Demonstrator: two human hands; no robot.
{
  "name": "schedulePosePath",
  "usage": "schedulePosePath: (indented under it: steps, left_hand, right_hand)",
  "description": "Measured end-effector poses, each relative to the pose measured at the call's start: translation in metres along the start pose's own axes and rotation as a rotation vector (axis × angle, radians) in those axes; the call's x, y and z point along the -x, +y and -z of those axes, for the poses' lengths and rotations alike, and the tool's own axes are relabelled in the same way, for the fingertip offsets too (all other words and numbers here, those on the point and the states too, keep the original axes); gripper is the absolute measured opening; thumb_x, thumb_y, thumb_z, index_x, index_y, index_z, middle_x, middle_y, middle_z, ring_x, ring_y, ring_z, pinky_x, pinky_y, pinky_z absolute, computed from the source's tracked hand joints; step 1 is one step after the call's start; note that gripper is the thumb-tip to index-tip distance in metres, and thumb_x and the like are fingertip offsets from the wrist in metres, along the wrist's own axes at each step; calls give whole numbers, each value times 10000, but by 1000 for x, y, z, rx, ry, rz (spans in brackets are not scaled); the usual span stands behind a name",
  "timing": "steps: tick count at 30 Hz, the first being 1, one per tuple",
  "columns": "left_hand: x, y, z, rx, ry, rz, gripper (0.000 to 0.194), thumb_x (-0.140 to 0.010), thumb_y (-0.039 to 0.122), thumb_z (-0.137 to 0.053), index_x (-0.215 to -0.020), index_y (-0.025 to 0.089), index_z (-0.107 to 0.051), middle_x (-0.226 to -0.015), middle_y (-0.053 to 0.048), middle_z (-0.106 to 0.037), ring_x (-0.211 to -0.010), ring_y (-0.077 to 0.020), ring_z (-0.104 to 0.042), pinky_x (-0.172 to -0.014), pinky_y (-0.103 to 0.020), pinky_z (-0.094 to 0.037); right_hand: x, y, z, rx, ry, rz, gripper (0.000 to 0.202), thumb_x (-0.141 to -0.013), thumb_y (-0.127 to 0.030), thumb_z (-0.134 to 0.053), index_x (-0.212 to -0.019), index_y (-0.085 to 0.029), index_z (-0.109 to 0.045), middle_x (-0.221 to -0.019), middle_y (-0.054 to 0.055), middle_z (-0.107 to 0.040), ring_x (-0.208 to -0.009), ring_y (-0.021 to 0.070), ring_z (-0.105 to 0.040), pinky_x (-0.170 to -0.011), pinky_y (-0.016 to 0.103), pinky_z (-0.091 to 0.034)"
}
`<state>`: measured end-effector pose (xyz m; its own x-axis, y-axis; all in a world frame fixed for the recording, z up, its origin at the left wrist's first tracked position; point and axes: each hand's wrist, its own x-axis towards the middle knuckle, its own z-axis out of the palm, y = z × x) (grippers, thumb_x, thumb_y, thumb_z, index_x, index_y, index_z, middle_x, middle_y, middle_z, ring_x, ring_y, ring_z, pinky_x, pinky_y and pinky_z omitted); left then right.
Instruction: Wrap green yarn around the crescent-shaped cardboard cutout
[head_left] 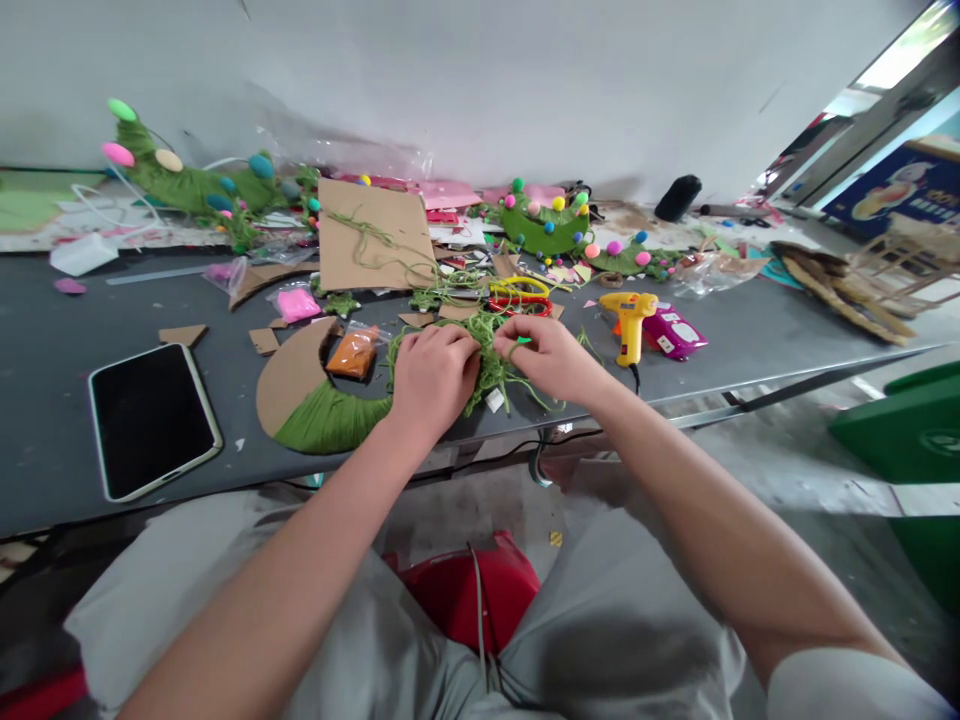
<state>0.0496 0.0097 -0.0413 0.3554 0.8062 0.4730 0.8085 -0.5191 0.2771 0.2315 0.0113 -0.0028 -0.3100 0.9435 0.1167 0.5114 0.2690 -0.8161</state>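
Observation:
A loose tangle of green yarn (491, 375) lies near the table's front edge, between my two hands. My left hand (435, 372) rests on its left side, back upward, with the fingers curled into the strands. At the right of the tangle, my right hand (546, 355) pinches a strand of yarn between thumb and forefinger. Left of my hands is a cardboard crescent (289, 375), its lower part wrapped in green yarn (334, 420); my left wrist covers its right end. A small bag of orange material (354, 352) sits inside the crescent's curve.
A tablet (155, 420) lies at the left. Scissors with yellow and red handles (520, 300) are behind the yarn. To the right are a yellow glue gun (628, 322) and a purple packet (677, 330). Decorated green crescents (544, 230) and a cardboard sheet (375, 235) stand behind.

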Motion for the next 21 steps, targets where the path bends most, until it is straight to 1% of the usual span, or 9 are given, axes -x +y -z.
schedulePosePath:
  steps: [2, 3, 5, 8, 11, 15, 19, 20, 21]
  left_hand:
    - [0, 0, -2, -12, -3, 16, 183, -944, 203, -548, -896, 230, -722, -1022, -39, -755, -995, -270, -661, -814, -440, -435]
    - [0, 0, -3, -17, -3, 21, 178, -938, 200, -550, -890, 234, -718, -1021, -41, -755, -996, -273, -659, -813, -443, -436]
    - [0, -1, -5, -18, 2, 29, 164, -929, 199, -560, -887, 241, -713, -1032, -46, -756, -1001, -277, -658, -817, -446, -438]
    - [0, -1, -6, -6, 10, 33, 143, -921, 205, -577, -911, 247, -713, -1059, -48, -755, -1019, -281, -659, -829, -448, -443]
    - [-1, 0, -6, -3, 3, 34, 143, -921, 209, -574, -910, 241, -713, -1056, -50, -753, -1023, -283, -660, -835, -452, -447]
    - [-2, 1, -6, -28, -9, 41, 143, -912, 197, -572, -911, 231, -711, -1032, -59, -748, -1010, -286, -660, -838, -452, -447]
    - [-2, 0, -8, -42, -18, 39, 139, -905, 181, -577, -907, 220, -710, -1029, -66, -747, -1012, -286, -660, -852, -442, -450]
    - [-2, 0, -8, -45, -18, 40, 138, -906, 181, -578, -911, 218, -711, -1028, -67, -748, -1010, -286, -660, -851, -440, -452]
    - [-2, -1, -9, -50, -20, 42, 137, -907, 182, -580, -918, 216, -712, -1028, -69, -749, -1008, -286, -661, -850, -439, -455]
  right_hand:
    - [4, -6, 11, -188, -9, -22, 239, -897, -411, -600, -827, -184, -575, -694, -12, -472, -602, 112, -383, -559, 271, -318]
    - [6, -9, 17, -266, 2, -22, 268, -896, -451, -603, -837, -193, -565, -712, -5, -470, -601, 114, -379, -551, 273, -318]
    - [12, -14, 33, -345, 82, 10, 327, -895, -537, -581, -858, -214, -550, -825, 34, -527, -636, 127, -414, -551, 282, -340]
    - [21, -15, 54, -291, 223, 85, 413, -904, -657, -482, -906, -251, -554, -1088, 84, -578, -714, 157, -467, -560, 306, -366]
    - [25, -14, 65, -228, 281, 118, 477, -907, -715, -415, -972, -275, -587, -1181, 99, -581, -701, 165, -451, -546, 325, -358]
    - [29, -23, 71, -222, 369, 109, 520, -884, -744, -418, -973, -284, -645, -1081, 89, -621, -641, 146, -402, -536, 342, -307]
    - [42, -30, 89, -243, 497, 175, 465, -851, -732, -447, -852, -330, -682, -948, 37, -646, -628, 144, -400, -549, 370, -214]
    - [48, -29, 96, -178, 490, 159, 492, -839, -758, -424, -814, -341, -682, -908, 42, -651, -638, 161, -417, -546, 375, -210]
    - [53, -26, 104, -48, 431, 96, 502, -834, -775, -423, -801, -347, -684, -882, 59, -654, -664, 189, -447, -543, 377, -228]
